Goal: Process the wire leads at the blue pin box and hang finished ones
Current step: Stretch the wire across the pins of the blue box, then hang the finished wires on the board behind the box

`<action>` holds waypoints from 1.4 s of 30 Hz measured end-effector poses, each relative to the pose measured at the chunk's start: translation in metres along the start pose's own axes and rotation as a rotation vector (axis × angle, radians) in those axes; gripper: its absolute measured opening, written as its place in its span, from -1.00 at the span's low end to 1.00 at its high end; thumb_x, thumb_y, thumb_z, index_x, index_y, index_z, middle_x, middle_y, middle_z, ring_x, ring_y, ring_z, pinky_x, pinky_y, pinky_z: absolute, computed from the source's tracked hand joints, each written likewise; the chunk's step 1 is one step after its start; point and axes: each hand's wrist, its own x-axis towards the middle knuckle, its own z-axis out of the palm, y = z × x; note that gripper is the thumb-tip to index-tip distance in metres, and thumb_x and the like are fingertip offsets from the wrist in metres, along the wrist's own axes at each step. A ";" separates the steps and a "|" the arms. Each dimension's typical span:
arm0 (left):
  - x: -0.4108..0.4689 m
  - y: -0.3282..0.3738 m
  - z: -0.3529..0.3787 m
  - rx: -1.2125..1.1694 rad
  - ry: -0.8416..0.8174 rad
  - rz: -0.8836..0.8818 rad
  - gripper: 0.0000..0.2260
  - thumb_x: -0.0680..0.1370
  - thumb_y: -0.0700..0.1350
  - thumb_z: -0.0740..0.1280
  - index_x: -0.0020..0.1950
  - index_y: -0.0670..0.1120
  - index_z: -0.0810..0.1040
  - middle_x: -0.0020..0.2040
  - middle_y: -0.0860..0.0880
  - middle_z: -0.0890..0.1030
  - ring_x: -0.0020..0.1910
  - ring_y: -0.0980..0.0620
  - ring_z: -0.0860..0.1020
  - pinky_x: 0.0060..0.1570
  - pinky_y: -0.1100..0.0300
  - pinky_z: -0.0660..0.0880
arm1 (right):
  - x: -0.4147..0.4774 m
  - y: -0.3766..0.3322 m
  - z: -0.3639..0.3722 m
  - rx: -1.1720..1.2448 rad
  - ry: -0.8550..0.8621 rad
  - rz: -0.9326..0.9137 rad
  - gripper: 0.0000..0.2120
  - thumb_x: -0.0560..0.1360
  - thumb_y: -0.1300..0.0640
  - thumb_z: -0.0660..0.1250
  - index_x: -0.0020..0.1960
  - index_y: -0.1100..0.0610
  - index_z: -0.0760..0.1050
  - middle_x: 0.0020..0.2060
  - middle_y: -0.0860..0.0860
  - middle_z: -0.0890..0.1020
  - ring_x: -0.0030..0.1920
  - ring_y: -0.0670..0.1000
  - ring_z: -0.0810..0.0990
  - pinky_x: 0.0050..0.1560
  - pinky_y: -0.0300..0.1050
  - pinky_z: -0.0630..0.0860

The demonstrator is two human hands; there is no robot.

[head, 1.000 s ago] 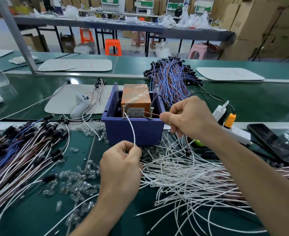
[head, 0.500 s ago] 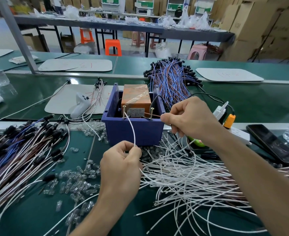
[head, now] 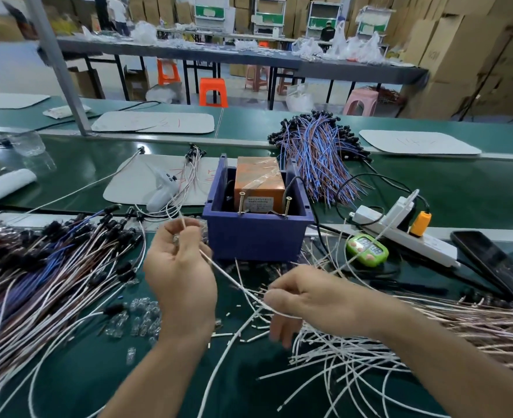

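Withdrawn from the blue box, the left hand and right hand both pinched one white wire; a heap of wires seemingly awaited processing.

Only two hands and two forearms of the person are seen. The left hand and the right hand are bare. The left forearm is bare from the wrist to the bottom edge of the view. The right forearm is bare as far as the lower right corner. The right hand looks a little blurred.
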 end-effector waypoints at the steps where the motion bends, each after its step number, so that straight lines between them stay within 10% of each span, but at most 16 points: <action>1: 0.007 -0.002 -0.002 0.020 0.024 0.001 -0.86 0.58 -0.21 0.32 -0.12 0.00 0.59 -0.48 0.14 0.49 -0.49 0.17 0.39 -0.49 0.33 0.32 | -0.001 0.002 0.003 0.114 -0.016 0.000 -0.63 0.71 -0.02 0.20 -0.06 0.27 0.49 -0.23 0.14 0.73 -0.31 0.13 0.66 -0.26 -0.05 0.59; 7: 0.034 -0.022 -0.016 0.359 0.154 -0.044 -0.86 0.59 0.00 0.45 -0.10 0.06 0.53 -0.38 0.11 0.58 -0.44 0.06 0.48 -0.38 0.15 0.37 | 0.001 -0.010 -0.009 0.044 0.243 -0.036 -0.78 0.64 0.15 0.33 -0.14 0.07 0.67 -0.51 -0.06 0.47 -0.48 -0.04 0.34 -0.43 -0.23 0.26; 10: 0.037 -0.010 -0.020 0.649 0.281 0.003 -0.55 0.41 0.16 0.59 0.02 0.00 0.40 -0.24 0.06 0.56 -0.33 0.00 0.55 -0.29 0.09 0.41 | 0.005 -0.025 -0.017 -0.223 0.430 -0.054 -0.79 0.60 0.06 0.37 -0.19 -0.05 0.67 -0.53 -0.14 0.54 -0.54 -0.13 0.39 -0.49 -0.37 0.27; 17: 0.023 0.058 -0.030 0.808 0.408 0.902 -0.36 0.32 -0.04 0.63 0.28 -0.07 0.39 -0.04 0.06 0.51 -0.04 -0.04 0.47 0.06 0.11 0.31 | 0.014 -0.066 -0.018 -0.591 0.456 -0.045 -0.81 0.58 -0.03 0.32 -0.17 -0.08 0.63 -0.45 -0.22 0.60 -0.37 -0.18 0.56 -0.45 -0.34 0.37; 22: 0.057 0.097 -0.050 1.043 0.403 0.774 -0.22 0.34 -0.18 0.61 0.50 -0.10 0.36 0.44 -0.23 0.46 0.41 -0.28 0.39 0.32 -0.17 0.31 | 0.017 -0.121 -0.043 -0.716 0.452 -0.149 -0.82 0.58 0.05 0.35 -0.11 0.04 0.70 -0.39 -0.09 0.64 -0.32 -0.13 0.57 -0.32 -0.25 0.54; 26: 0.068 0.113 -0.049 1.205 0.156 0.977 -0.32 0.39 -0.16 0.62 0.48 -0.06 0.51 0.41 -0.08 0.55 0.40 -0.18 0.42 0.31 -0.09 0.32 | 0.041 -0.172 -0.064 -0.848 0.487 -0.282 -0.84 0.56 0.09 0.37 -0.05 0.00 0.73 -0.21 -0.11 0.74 -0.25 -0.07 0.67 -0.10 -0.06 0.67; 29: 0.077 0.120 -0.031 0.793 -0.295 0.556 -0.54 0.60 0.07 0.42 0.50 0.16 0.46 0.08 0.45 0.60 0.16 0.33 0.57 0.15 0.28 0.44 | 0.073 -0.204 -0.077 -0.935 0.435 -0.381 -0.83 0.54 0.11 0.38 -0.04 -0.04 0.75 -0.25 -0.14 0.71 -0.27 -0.07 0.62 -0.18 -0.21 0.57; 31: 0.097 0.114 -0.021 0.739 -0.470 0.390 -0.74 0.69 0.08 0.29 0.38 0.17 0.56 -0.08 0.36 0.66 -0.09 0.34 0.63 -0.08 0.29 0.54 | 0.096 -0.215 -0.084 -1.003 0.383 -0.438 -0.83 0.52 0.10 0.38 -0.09 -0.03 0.75 -0.39 -0.12 0.62 -0.38 -0.09 0.50 -0.37 -0.35 0.36; 37: 0.167 0.086 -0.020 0.714 -0.499 0.078 -0.80 0.61 -0.11 0.42 -0.19 -0.04 0.74 -0.41 0.03 0.65 -0.52 0.10 0.36 -0.40 0.19 0.29 | 0.164 -0.204 -0.119 -0.863 0.313 -0.393 -0.84 0.46 0.16 0.43 -0.12 -0.05 0.77 -0.44 -0.21 0.63 -0.41 -0.25 0.49 -0.42 -0.44 0.34; 42: 0.194 0.055 -0.014 0.454 -0.419 -0.247 -0.74 0.68 -0.14 0.32 -0.11 -0.07 0.76 -0.43 -0.04 0.59 -0.56 0.09 0.28 -0.53 0.28 0.19 | 0.229 -0.189 -0.175 -1.113 0.305 -0.236 -0.65 0.59 0.23 0.30 0.05 -0.17 0.73 -0.15 -0.22 0.67 -0.04 -0.08 0.59 0.03 -0.15 0.55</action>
